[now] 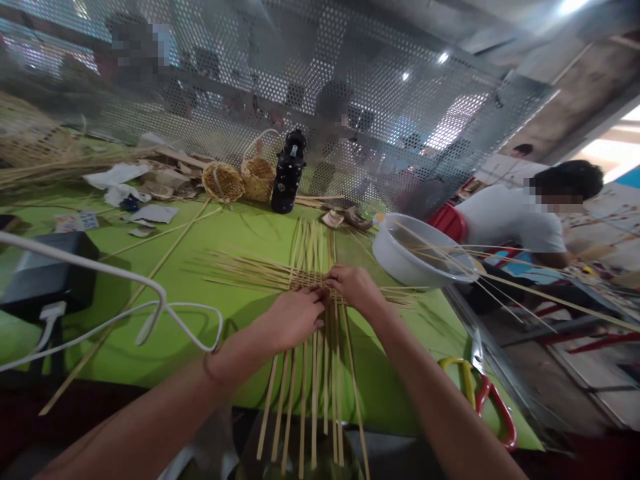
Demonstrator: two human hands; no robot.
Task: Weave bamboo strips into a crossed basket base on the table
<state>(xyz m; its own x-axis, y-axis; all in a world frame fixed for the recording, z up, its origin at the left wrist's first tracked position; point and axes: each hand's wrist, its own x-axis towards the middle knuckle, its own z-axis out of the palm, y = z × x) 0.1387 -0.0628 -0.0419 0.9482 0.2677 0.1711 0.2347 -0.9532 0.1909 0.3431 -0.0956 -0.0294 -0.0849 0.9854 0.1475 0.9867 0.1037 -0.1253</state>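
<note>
A flat weave of thin bamboo strips (305, 267) lies on the green table (220, 233), with long strips running toward me and others crossing left to right. My left hand (295, 315) rests palm down on the crossing point, fingers pressed onto the strips. My right hand (354, 287) sits just right of it, fingers curled and pinching the strips at the woven centre. The two hands touch at the fingertips.
A white basin (417, 257) holding long strips stands at the right. A black bottle (287, 172) and small woven baskets (240, 179) stand at the back by a perforated metal screen. A black box (47, 273) with white cable lies left. Red-and-yellow shears (483, 393) lie right. A person sits right.
</note>
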